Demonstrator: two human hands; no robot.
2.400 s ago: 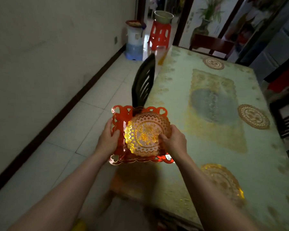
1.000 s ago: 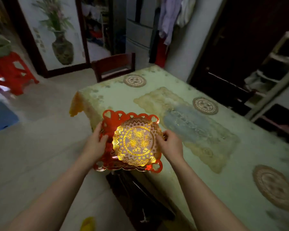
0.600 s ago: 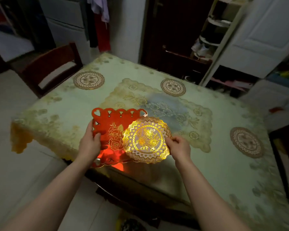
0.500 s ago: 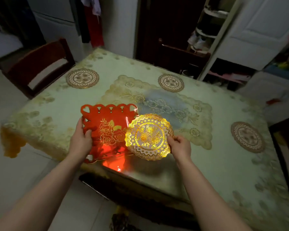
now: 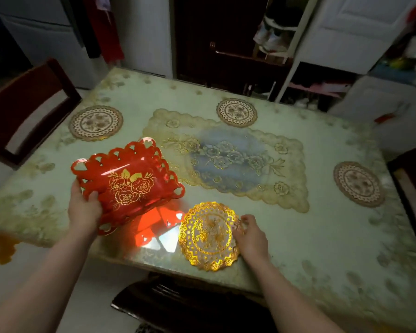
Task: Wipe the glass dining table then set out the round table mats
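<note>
Right hand (image 5: pixel 251 237) pinched the round gold lace mat (image 5: pixel 209 235), bottom centre; should release flat. Left hand (image 5: pixel 84 207) gripped the red scalloped plastic tray (image 5: pixel 127 179).

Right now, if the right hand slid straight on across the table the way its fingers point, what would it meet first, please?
The right hand pinches the gold round mat at its right edge, fingers aimed up and left. Going on, it would probably run over that mat first; beyond lies the red tray in the left hand, though depth is unclear.
</note>
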